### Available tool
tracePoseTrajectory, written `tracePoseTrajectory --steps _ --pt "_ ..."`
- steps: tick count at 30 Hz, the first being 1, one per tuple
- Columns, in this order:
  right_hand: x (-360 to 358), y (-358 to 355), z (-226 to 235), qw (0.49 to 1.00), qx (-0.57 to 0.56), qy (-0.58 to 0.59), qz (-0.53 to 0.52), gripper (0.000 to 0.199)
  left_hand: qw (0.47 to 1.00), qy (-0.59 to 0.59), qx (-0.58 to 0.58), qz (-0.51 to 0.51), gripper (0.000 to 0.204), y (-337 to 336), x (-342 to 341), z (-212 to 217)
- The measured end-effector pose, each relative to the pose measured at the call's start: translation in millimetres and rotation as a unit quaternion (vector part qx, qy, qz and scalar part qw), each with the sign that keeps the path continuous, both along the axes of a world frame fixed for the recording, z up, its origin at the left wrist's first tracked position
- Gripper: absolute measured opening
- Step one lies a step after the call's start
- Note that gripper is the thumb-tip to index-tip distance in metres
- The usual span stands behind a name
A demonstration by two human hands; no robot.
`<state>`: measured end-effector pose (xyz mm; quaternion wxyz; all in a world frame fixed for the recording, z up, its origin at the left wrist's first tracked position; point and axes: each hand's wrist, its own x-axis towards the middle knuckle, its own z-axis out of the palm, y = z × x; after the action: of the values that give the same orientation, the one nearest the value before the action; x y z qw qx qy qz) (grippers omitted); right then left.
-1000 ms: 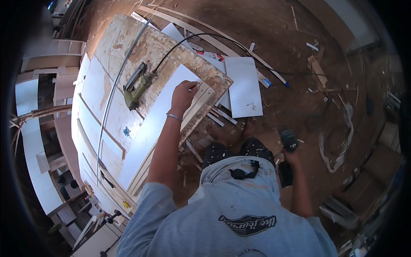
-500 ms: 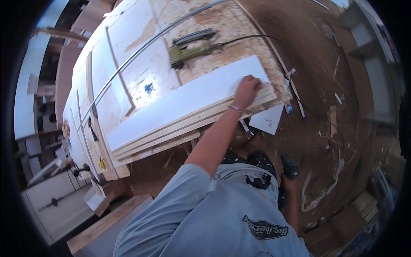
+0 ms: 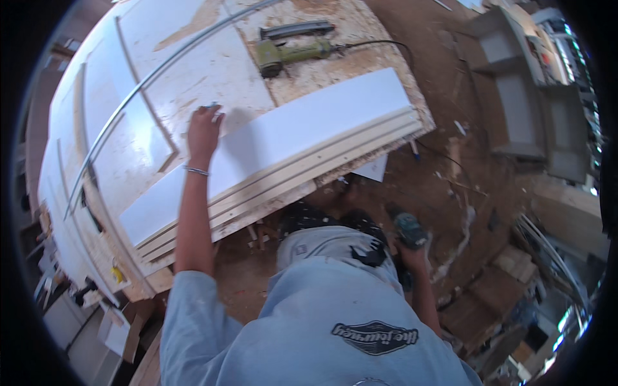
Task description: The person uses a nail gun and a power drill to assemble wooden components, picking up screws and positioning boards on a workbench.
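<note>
White board (image 3: 283, 145) lies atop the stacked panels on the workbench (image 3: 212, 71), running from 8 to 2 o'clock. Left hand (image 3: 205, 128) rests on its far edge, fingers spread flat. Right hand (image 3: 412, 254), at 4 o'clock, is clenched around a cordless drill (image 3: 407, 229). Green power tool (image 3: 293, 53) lies at 12 o'clock.

Two hands are in view at a workshop bench: one left hand (image 3: 205, 128) with a single bracelet (image 3: 196, 170) at the wrist, and one right hand (image 3: 412, 257) gripping one cordless drill (image 3: 407, 226). On the bench lie one long white board (image 3: 290, 138) above three stacked edge strips, one green power tool (image 3: 293, 53), one dark nail gun (image 3: 297, 29) and one curved metal rail (image 3: 148, 80).
</note>
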<state>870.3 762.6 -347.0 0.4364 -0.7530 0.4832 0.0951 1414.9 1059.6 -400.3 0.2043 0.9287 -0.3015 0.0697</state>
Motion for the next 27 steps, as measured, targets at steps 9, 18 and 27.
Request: tracePoseTrajectory --steps 9,18,27 --pt "6 22 19 0.997 -0.009 -0.071 0.041 0.045 0.989 0.072 0.093 0.087 0.008 -5 34 -37" --pt "20 -18 79 0.988 0.066 -0.085 0.107 0.039 0.987 0.041 0.113 0.106 0.019 -13 13 -9" --pt "37 -88 111 0.946 0.233 -0.188 0.125 0.044 0.716 0.628 -0.298 0.067 0.026 -121 -194 79"
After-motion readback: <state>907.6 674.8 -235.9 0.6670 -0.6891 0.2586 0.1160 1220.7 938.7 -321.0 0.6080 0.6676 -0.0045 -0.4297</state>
